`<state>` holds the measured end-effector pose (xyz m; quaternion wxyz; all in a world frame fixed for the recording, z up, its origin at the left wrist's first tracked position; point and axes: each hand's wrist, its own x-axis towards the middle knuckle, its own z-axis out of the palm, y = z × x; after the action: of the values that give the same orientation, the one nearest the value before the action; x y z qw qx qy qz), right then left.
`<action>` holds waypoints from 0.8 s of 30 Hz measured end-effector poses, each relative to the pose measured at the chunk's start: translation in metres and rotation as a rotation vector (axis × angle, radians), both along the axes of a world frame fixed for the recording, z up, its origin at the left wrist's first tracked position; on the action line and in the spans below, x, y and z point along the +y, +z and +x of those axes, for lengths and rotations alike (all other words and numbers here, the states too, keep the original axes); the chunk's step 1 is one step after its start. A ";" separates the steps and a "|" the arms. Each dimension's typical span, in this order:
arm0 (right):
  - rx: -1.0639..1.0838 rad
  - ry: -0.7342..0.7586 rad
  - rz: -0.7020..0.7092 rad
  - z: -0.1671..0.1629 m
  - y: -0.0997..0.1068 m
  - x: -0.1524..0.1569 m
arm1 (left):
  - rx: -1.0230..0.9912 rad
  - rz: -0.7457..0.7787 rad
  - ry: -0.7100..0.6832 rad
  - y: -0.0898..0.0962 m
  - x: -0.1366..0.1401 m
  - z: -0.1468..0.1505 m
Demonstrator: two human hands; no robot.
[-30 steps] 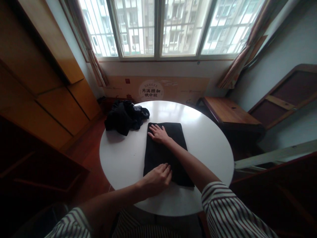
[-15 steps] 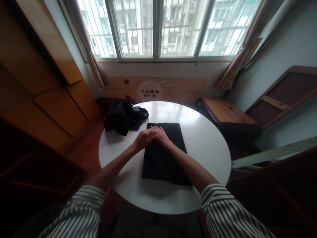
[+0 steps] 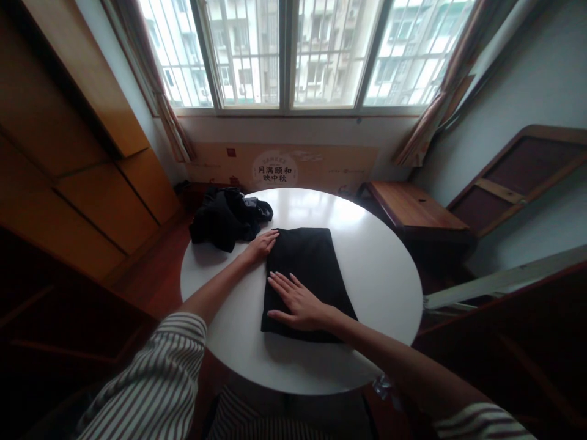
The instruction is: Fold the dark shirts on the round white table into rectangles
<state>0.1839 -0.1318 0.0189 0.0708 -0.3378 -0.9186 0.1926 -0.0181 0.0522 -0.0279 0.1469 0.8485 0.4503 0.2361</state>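
A folded black garment lies flat on the white round table, a rough rectangle with its long side running away from me. My left hand rests at its far left edge, fingertips stretched onto the cloth. Lower down, my right hand lies palm down on the near half, fingers spread and pointing left. Neither hand grips the fabric. Beyond my left hand sits a crumpled heap of black clothes, apart from the folded piece.
A wooden bench stands beyond the table on the right, beside a wooden panel leaning on the wall. Wooden cabinets line the left side. Ahead, a printed banner hangs below the barred window.
My hands were together at the garment's far left part and have parted. The right one has come down toward me and spread flat; the left has shifted slightly left and its fingers have straightened.
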 end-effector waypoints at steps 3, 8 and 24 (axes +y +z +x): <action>0.013 0.039 -0.014 0.008 0.004 -0.024 | 0.004 0.018 -0.015 0.001 0.002 -0.001; 0.000 0.057 0.030 0.006 -0.002 -0.030 | 0.087 0.038 -0.065 0.013 0.003 0.021; 0.435 -0.123 0.055 0.032 0.030 0.006 | 0.408 -0.067 0.008 0.016 0.020 0.085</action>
<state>0.2161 -0.1255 0.0490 0.2879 -0.3419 -0.8642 0.2311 0.0668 0.0720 -0.0117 0.0800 0.8716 0.4816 0.0446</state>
